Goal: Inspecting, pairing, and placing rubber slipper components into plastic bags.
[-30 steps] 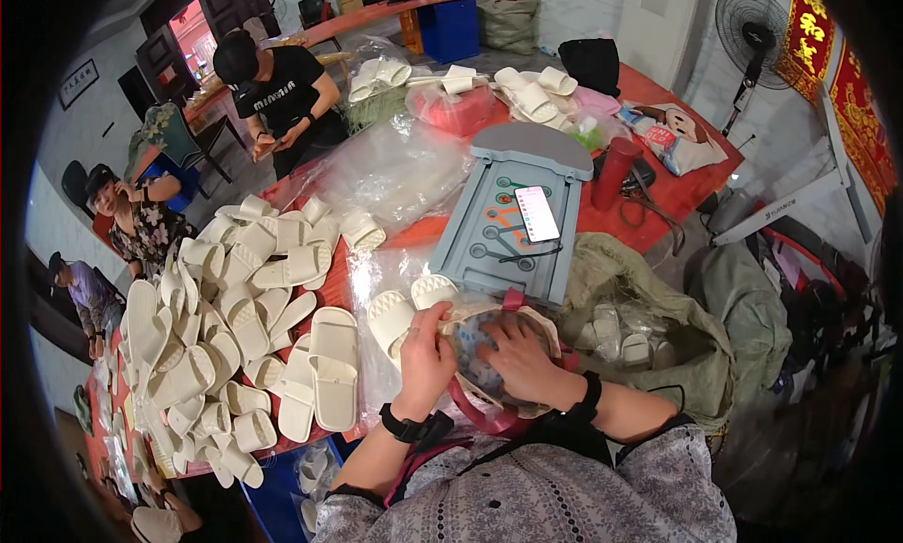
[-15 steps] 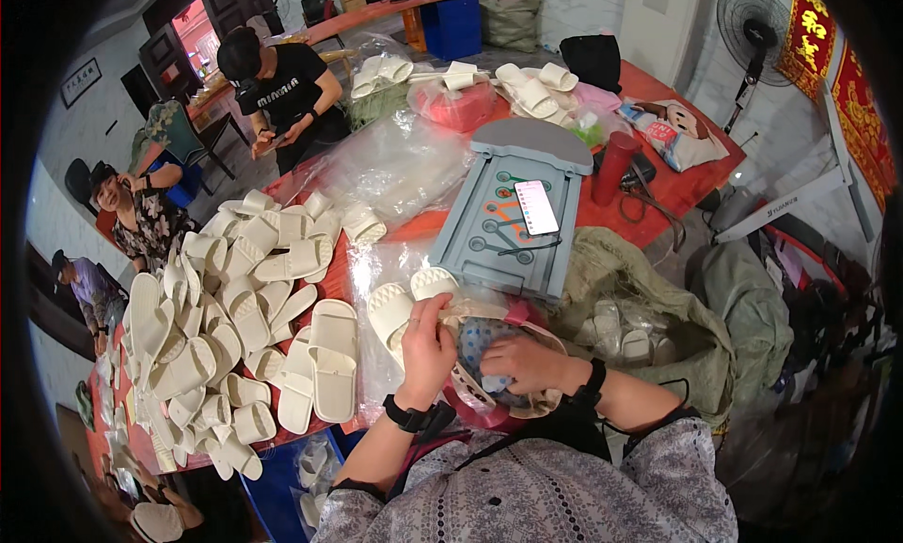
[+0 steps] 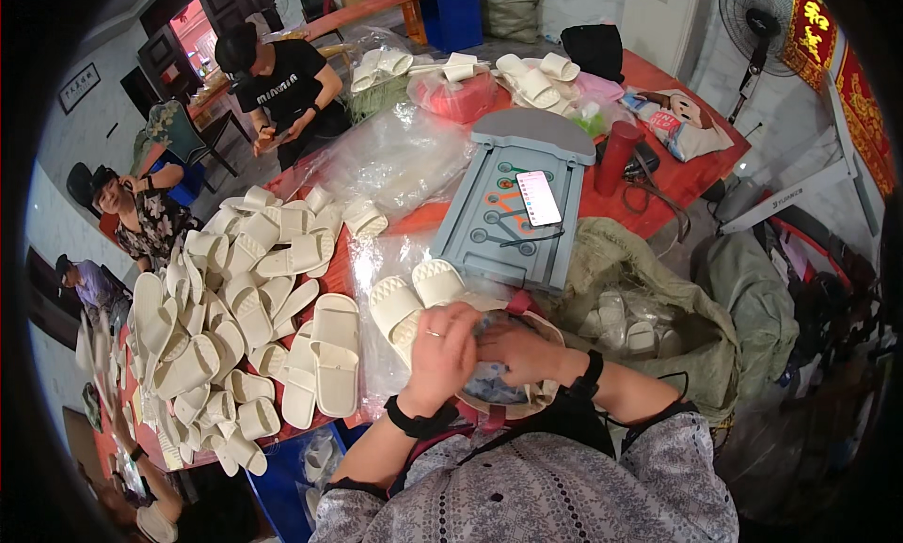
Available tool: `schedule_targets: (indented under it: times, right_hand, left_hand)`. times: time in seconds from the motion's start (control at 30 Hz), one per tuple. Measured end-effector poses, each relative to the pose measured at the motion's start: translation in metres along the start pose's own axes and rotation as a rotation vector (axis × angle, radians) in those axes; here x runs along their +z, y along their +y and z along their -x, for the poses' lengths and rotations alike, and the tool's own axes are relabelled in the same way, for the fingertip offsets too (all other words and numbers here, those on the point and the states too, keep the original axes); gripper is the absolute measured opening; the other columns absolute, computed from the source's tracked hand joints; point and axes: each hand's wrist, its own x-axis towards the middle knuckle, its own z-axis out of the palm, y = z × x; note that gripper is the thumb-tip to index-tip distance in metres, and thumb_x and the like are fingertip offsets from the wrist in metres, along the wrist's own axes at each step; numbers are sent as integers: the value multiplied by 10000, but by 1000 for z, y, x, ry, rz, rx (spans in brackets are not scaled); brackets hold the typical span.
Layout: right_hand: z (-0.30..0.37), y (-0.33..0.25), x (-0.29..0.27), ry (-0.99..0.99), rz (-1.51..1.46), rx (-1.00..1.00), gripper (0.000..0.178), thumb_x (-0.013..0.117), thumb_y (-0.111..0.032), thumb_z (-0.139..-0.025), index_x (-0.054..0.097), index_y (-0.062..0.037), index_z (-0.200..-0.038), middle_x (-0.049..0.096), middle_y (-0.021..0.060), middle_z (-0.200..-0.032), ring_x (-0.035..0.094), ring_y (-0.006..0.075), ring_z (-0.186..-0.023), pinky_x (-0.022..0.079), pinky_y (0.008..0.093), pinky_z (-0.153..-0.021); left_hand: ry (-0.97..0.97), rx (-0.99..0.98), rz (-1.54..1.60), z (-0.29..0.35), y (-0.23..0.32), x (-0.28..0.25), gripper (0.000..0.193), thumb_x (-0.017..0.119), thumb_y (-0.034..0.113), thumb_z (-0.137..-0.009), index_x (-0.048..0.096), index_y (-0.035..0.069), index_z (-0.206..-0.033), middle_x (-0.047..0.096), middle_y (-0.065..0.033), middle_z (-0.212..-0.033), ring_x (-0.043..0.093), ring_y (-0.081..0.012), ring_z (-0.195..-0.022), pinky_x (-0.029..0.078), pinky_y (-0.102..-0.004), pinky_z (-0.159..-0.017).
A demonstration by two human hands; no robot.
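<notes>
A beige bag (image 3: 544,399) with pink-red straps lies open against me at the table's near edge. Inside it shows a bluish dotted lining or pouch (image 3: 491,385). My left hand (image 3: 440,355) is closed at the bag's left rim, its fingertips hidden over the edge. Down in the bag's mouth my right hand (image 3: 517,352) has its fingers bent against the bluish material; whatever they hold is hidden. A pair of cream slippers (image 3: 400,306) lies on clear plastic bags (image 3: 372,261) just beyond my left hand.
A heap of cream slippers (image 3: 246,308) covers the table's left side. Ahead stands a grey plastic board (image 3: 461,251) with a phone (image 3: 538,200) on it, beside a red cylinder (image 3: 616,157). A woven sack (image 3: 691,341) of bagged slippers sits at right. Other people (image 3: 282,92) are across the table.
My left hand has moved right and over the bag's mouth, its fingers dipping inside. My right hand has shifted slightly and covers more of the bluish material. A person's arm at far left has risen.
</notes>
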Motion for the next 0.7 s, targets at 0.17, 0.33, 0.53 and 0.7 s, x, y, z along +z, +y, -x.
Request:
schedule_targets:
  times: [0.17, 0.33, 0.53, 0.7]
  right_hand:
    - [-10, -14, -16, -482, 31, 467, 425, 659, -86, -652, 650, -1, -1068, 642, 166, -1093, 559, 352, -1105, 441, 412, -963]
    - [14, 0, -43, -222, -319, 494, 306, 594, -156, -835, 643, 18, -1081, 633, 195, -1140, 578, 327, -1134, 443, 398, -983]
    - [25, 5, -23, 190, 38, 503, 316, 470, 11, -817, 641, 39, -1081, 610, 222, -1189, 562, 390, -1155, 445, 438, -1005]
    - [27, 26, -9, 138, 397, 630, 274, 525, -51, -823, 664, 60, -1033, 605, 256, -1153, 569, 367, -1129, 475, 422, -962]
  left_hand:
    - [-283, 2, 260, -11, -3, 24, 171, 620, 94, -880, 641, 14, -1030, 638, -172, -997, 589, -361, -971, 464, -431, -888]
    - [-485, -71, 108, -8, -23, 33, 268, 604, 226, -909, 666, 50, -1101, 641, -164, -1009, 543, -356, -1037, 396, -437, -968]
    - [-518, 103, -48, -3, -21, 51, 391, 675, 255, -773, 700, 64, -1113, 627, -135, -1085, 499, -336, -1112, 381, -445, -997]
    - [-711, 191, -113, 3, -19, 55, 477, 673, 303, -647, 740, -35, -977, 554, -228, -1322, 394, -384, -1321, 251, -467, -1144]
